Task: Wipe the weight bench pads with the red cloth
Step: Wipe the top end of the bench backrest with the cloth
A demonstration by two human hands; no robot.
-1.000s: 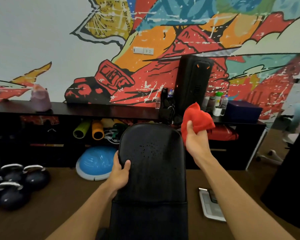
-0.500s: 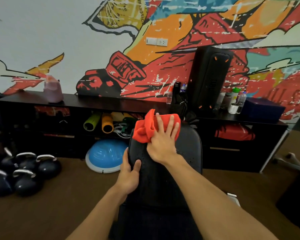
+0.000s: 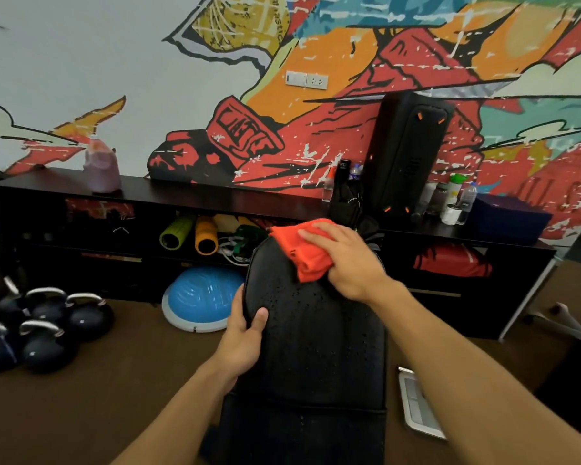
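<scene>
The black weight bench pad (image 3: 316, 337) runs from the bottom centre up to mid frame, speckled with droplets. The red cloth (image 3: 302, 255) lies bunched on the pad's far end. My right hand (image 3: 346, 260) presses the cloth down with flat, spread fingers, reaching in from the right. My left hand (image 3: 245, 333) grips the pad's left edge, thumb on top and fingers curled under the side. A second pad section (image 3: 302, 434) continues below a seam near the bottom edge.
A low black shelf unit (image 3: 188, 199) runs along the mural wall with foam rollers (image 3: 192, 234), bottles and a tall black speaker (image 3: 406, 152). Several kettlebells (image 3: 44, 330) sit on the floor at left, a blue balance dome (image 3: 202, 298) behind the bench, a white scale (image 3: 416, 404) at right.
My right hand brought the red cloth from the air onto the pad's far end and has slid it rightward across the top. My left hand keeps its grip on the left edge.
</scene>
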